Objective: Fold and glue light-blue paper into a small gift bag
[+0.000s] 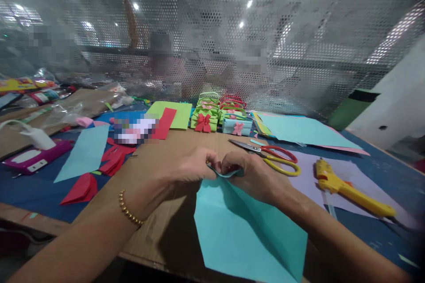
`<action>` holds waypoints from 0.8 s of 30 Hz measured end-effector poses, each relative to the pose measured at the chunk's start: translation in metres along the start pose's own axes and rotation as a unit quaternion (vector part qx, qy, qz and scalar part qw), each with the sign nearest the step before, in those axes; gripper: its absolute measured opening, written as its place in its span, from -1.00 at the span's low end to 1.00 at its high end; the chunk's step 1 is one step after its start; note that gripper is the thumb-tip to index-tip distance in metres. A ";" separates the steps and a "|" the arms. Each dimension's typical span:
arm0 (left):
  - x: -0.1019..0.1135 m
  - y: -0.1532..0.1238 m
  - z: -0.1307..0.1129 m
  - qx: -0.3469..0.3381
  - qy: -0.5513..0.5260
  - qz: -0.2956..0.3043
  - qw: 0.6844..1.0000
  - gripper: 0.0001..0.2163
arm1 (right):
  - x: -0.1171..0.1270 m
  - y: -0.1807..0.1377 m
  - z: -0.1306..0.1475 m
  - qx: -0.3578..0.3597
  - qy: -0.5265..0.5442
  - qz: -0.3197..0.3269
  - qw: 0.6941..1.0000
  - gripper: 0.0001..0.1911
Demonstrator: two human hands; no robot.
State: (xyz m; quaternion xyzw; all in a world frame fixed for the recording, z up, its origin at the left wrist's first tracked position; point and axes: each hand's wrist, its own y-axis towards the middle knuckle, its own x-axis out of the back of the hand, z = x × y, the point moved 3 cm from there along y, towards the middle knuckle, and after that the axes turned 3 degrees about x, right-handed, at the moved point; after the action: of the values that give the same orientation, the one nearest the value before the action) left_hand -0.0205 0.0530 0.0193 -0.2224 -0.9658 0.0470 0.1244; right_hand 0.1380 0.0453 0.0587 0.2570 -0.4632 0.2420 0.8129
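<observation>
A sheet of turquoise paper (245, 234) hangs from both my hands above a brown cardboard mat (159, 212). Its top edge is curled over, and a crease runs down its right side. My left hand (199, 163) pinches that edge with thumb and fingers; a gold bead bracelet circles the wrist. Close beside it, my right hand (249, 170) grips the same edge, its fingertips partly hidden by the fold. Just behind the right hand lie scissors (282, 159) with one red and one yellow handle loop.
Small paper bags (204, 119) with bows stand at the back. To the right are a yellow glue gun (352, 190) and stacked light-blue sheets (308, 130). Red paper pieces (81, 190), a light-blue strip (84, 150) and a purple power strip (36, 157) lie left.
</observation>
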 end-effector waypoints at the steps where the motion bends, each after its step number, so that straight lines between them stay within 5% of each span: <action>1: 0.000 -0.001 0.000 0.005 -0.008 0.005 1.000 -0.83 | 0.000 0.000 0.000 0.001 -0.005 -0.003 1.000 -0.79; 11: 0.003 -0.017 -0.012 0.077 -0.080 0.066 0.992 -0.68 | -0.003 0.000 -0.004 0.013 -0.024 0.001 1.000 -0.77; 18: 0.008 -0.017 -0.009 0.064 -0.113 0.113 0.985 -0.80 | -0.003 -0.001 -0.002 0.018 -0.037 0.016 0.999 -0.76; 24: 0.005 -0.009 -0.009 0.062 -0.044 0.081 0.994 -0.75 | -0.004 -0.002 0.001 0.018 -0.061 0.021 0.998 -0.79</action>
State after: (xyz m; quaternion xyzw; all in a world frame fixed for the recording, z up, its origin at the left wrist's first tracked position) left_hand -0.0267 0.0472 0.0308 -0.2891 -0.9445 0.1264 0.0914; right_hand 0.1367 0.0428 0.0549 0.2766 -0.5127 0.2512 0.7730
